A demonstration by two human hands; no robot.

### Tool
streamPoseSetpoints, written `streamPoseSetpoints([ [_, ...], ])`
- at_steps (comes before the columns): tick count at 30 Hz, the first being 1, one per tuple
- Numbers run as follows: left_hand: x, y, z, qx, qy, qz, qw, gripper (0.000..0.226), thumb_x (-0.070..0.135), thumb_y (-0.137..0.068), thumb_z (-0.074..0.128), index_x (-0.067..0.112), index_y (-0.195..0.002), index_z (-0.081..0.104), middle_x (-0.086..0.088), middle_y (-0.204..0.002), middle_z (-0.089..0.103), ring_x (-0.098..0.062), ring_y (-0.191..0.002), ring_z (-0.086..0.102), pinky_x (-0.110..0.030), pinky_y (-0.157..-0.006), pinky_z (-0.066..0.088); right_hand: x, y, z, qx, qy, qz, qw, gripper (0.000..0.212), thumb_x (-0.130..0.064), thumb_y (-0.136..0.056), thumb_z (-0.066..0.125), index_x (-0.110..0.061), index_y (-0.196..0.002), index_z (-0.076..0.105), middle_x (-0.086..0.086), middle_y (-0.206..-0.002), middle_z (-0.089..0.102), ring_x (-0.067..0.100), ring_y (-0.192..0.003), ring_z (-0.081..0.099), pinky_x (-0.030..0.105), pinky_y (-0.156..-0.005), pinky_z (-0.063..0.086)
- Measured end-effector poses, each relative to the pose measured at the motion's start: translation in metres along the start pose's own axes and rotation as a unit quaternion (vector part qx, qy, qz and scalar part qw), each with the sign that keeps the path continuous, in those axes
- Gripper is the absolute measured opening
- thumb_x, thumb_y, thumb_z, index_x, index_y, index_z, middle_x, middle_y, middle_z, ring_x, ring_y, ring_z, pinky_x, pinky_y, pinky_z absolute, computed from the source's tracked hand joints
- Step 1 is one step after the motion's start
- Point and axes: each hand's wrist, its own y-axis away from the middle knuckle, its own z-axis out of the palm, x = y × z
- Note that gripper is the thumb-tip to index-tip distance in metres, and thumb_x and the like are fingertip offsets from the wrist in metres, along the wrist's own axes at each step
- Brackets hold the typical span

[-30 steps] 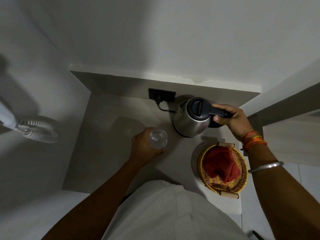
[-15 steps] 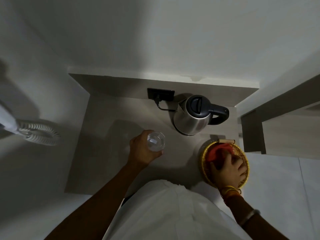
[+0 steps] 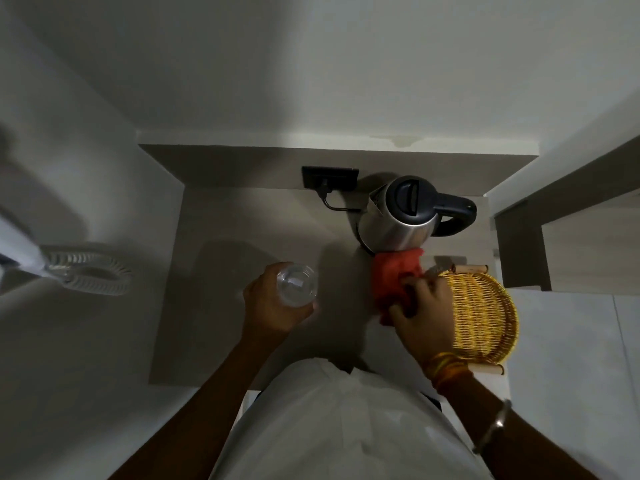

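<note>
A coiled cord [image 3: 86, 275] is cut off at the left edge. My left hand [image 3: 273, 306] curls round a clear glass [image 3: 297, 285], and my fingers hide its lower part. My right hand [image 3: 422, 313] pinches a red cloth [image 3: 394, 282] just beyond my fingertips. The cloth's far end meets the kettle [image 3: 398, 220], though I cannot tell if they touch. My wrist covers part of the rim of the basket [image 3: 485, 313].

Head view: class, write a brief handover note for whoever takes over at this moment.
Left hand grips the glass, upright over the counter.
Right hand grips the red cloth, out of the basket, its far end by the kettle.
The kettle stands on the counter, lid shut, corded to the socket.
Done: cloth taken out.
Left: probably wipe the glass, then put the cloth back.
</note>
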Motion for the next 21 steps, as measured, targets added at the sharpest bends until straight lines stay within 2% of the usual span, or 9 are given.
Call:
streamPoseSetpoints([
  [3, -0.004, -0.003, -0.012, 0.012, 0.001, 0.008, 1.000, 0.076, 0.051, -0.054, 0.093, 0.042, -0.121, 0.058, 0.027, -0.114, 0.066, 0.007, -0.103, 0.066, -0.031, -0.087, 0.061, -0.021, -0.002, 0.041, -0.139, 0.115, 0.034, 0.983, 0.065, -0.041, -0.086, 0.069, -0.014, -0.142, 0.054, 0.020, -0.135, 0.054, 0.039, -0.111, 0.054, 0.047, -0.094, 0.051],
  [7, -0.006, -0.010, -0.029, 0.002, -0.014, 0.033, 0.999, 0.078, 0.056, -0.052, 0.090, 0.056, -0.118, 0.050, 0.034, -0.113, 0.062, 0.004, -0.100, 0.066, -0.031, -0.087, 0.060, -0.060, -0.031, 0.083, -0.165, 0.140, 0.025, 0.976, 0.076, -0.043, -0.087, 0.065, -0.008, -0.151, 0.044, 0.021, -0.140, 0.050, 0.042, -0.116, 0.049, 0.050, -0.100, 0.046],
  [9, -0.007, -0.014, -0.037, 0.009, -0.008, 0.049, 0.999, 0.079, 0.052, -0.054, 0.091, 0.059, -0.122, 0.051, 0.041, -0.116, 0.060, 0.009, -0.105, 0.064, -0.021, -0.090, 0.057, -0.088, -0.049, 0.099, -0.183, 0.136, -0.009, 0.974, 0.082, -0.043, -0.086, 0.066, -0.012, -0.156, 0.037, 0.017, -0.145, 0.044, 0.041, -0.121, 0.046, 0.050, -0.097, 0.048],
  [11, -0.007, -0.021, -0.043, 0.020, -0.004, 0.067, 0.998, 0.081, 0.051, -0.057, 0.091, 0.059, -0.126, 0.050, 0.047, -0.120, 0.056, 0.014, -0.108, 0.061, -0.012, -0.091, 0.052, -0.113, -0.059, 0.114, -0.202, 0.125, -0.049, 0.970, 0.083, -0.043, -0.086, 0.067, -0.017, -0.158, 0.036, 0.015, -0.149, 0.041, 0.041, -0.125, 0.043, 0.051, -0.098, 0.048],
  [13, -0.007, -0.029, -0.047, 0.030, -0.003, 0.065, 0.997, 0.081, 0.053, -0.057, 0.091, 0.052, -0.128, 0.052, 0.046, -0.120, 0.056, 0.013, -0.109, 0.060, -0.017, -0.092, 0.052, -0.128, -0.054, 0.124, -0.238, 0.123, -0.114, 0.957, 0.080, -0.046, -0.087, 0.066, -0.023, -0.157, 0.038, 0.014, -0.150, 0.041, 0.043, -0.127, 0.044, 0.053, -0.100, 0.046],
  [16, -0.007, -0.040, -0.052, 0.035, 0.004, 0.060, 0.998, 0.080, 0.053, -0.055, 0.093, 0.055, -0.125, 0.054, 0.044, -0.119, 0.059, 0.008, -0.109, 0.063, -0.025, -0.092, 0.056, -0.116, -0.017, 0.126, -0.325, 0.119, -0.270, 0.898, 0.068, -0.049, -0.090, 0.063, -0.031, -0.154, 0.045, 0.014, -0.150, 0.045, 0.045, -0.124, 0.047, 0.054, -0.098, 0.048],
  [18, -0.007, -0.045, -0.053, 0.036, 0.011, 0.044, 0.998, 0.079, 0.051, -0.054, 0.093, 0.055, -0.123, 0.055, 0.041, -0.115, 0.061, 0.007, -0.107, 0.065, -0.032, -0.091, 0.059, -0.084, 0.010, 0.114, -0.365, 0.118, -0.327, 0.864, 0.056, -0.051, -0.093, 0.054, -0.040, -0.148, 0.052, 0.010, -0.149, 0.050, 0.045, -0.123, 0.050, 0.053, -0.097, 0.050],
  [19, -0.007, -0.045, -0.052, 0.040, 0.010, 0.040, 0.998, 0.078, 0.050, -0.054, 0.093, 0.049, -0.123, 0.057, 0.039, -0.114, 0.061, 0.008, -0.106, 0.064, -0.035, -0.089, 0.060, -0.063, 0.020, 0.104, -0.361, 0.109, -0.319, 0.869, 0.052, -0.053, -0.094, 0.051, -0.043, -0.144, 0.054, 0.008, -0.146, 0.052, 0.044, -0.123, 0.053, 0.053, -0.096, 0.051],
  [21, -0.011, -0.044, -0.052, 0.046, 0.008, 0.036, 0.998, 0.082, 0.050, -0.052, 0.092, 0.036, -0.126, 0.059, 0.040, -0.115, 0.058, 0.013, -0.103, 0.062, -0.037, -0.088, 0.061, -0.030, 0.020, 0.082, -0.329, 0.094, -0.241, 0.908, 0.052, -0.051, -0.090, 0.056, -0.044, -0.141, 0.053, 0.007, -0.141, 0.053, 0.042, -0.122, 0.055, 0.054, -0.093, 0.053],
])
